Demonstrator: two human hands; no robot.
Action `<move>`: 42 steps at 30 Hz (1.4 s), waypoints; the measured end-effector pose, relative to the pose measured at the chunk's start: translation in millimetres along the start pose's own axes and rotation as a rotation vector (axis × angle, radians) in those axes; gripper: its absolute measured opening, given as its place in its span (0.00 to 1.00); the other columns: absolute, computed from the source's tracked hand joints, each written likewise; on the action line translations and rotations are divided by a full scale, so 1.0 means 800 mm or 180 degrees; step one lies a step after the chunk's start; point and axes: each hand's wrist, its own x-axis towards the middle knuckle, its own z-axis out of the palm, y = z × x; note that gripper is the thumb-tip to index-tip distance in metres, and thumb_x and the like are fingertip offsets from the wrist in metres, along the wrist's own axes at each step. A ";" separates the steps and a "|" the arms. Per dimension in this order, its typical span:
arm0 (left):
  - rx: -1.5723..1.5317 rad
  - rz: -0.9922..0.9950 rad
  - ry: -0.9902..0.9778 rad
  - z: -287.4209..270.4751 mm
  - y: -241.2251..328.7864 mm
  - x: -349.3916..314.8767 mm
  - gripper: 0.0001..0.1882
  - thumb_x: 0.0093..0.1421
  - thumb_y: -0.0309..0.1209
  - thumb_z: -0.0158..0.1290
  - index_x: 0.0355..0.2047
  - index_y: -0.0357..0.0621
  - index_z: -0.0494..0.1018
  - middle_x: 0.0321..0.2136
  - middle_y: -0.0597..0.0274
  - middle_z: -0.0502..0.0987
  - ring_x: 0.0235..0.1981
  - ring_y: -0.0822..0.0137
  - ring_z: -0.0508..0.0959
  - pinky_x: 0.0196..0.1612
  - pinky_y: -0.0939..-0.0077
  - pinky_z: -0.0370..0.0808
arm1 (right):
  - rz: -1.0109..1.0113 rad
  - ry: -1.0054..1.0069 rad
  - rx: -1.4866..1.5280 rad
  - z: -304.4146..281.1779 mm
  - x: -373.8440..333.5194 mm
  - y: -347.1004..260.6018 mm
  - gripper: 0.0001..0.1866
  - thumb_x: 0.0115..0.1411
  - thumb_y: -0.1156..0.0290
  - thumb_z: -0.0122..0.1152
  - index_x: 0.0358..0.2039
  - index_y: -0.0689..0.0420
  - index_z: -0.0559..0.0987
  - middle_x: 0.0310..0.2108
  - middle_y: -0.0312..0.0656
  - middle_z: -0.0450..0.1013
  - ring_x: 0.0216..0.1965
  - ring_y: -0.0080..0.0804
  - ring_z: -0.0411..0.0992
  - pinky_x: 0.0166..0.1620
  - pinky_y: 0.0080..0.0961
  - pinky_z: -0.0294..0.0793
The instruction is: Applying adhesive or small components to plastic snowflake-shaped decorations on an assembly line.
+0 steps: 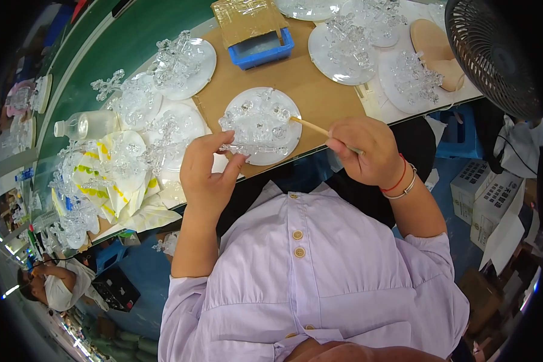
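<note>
A round white disc (271, 159) with several clear, glassy pieces on it lies in front of me near the table's edge. My left hand (208, 166) is at the disc's left side, its thumb and fingers pinching one end of a long clear rod-like piece (262, 148) that stretches across the disc's near part. In my right hand (365, 149), closed in a grip, is a thin wooden stick (312, 125). Its tip reaches the disc's right side by a clear piece; whether it touches is too small to tell.
Beyond the disc stands a blue box (262, 53) partly covered by taped cardboard (247, 21). More discs (200, 60) with clear pieces flank it. To the left are a clear bottle (89, 125) and crumpled yellow-and-white sheets (120, 187). A black fan (495, 57) stands right; another person (63, 280) sits far left.
</note>
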 end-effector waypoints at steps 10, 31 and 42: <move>-0.0550 -0.0010 -0.0440 0.012 -0.033 0.015 0.44 0.38 0.18 0.66 0.59 0.41 0.64 0.55 0.53 0.71 0.58 0.58 0.69 0.63 0.64 0.61 | -0.0154 -0.0200 0.0003 -0.004 -0.018 -0.017 0.08 0.53 0.77 0.64 0.32 0.62 0.75 0.29 0.46 0.75 0.26 0.42 0.74 0.28 0.29 0.73; -0.0323 -0.0118 -0.0092 0.025 -0.030 0.007 0.41 0.40 0.21 0.67 0.57 0.39 0.65 0.51 0.54 0.73 0.55 0.60 0.71 0.60 0.66 0.64 | -0.0911 -0.0433 -0.0233 -0.015 -0.025 -0.038 0.12 0.49 0.73 0.68 0.29 0.64 0.74 0.29 0.48 0.73 0.22 0.36 0.71 0.24 0.26 0.71; -0.0425 -0.0371 0.0991 0.077 -0.055 -0.013 0.36 0.49 0.22 0.66 0.57 0.35 0.61 0.51 0.50 0.68 0.53 0.56 0.69 0.60 0.64 0.63 | 0.0026 0.1532 0.0451 -0.028 -0.014 -0.037 0.05 0.59 0.77 0.58 0.36 0.59 0.73 0.28 0.43 0.75 0.26 0.42 0.74 0.29 0.31 0.73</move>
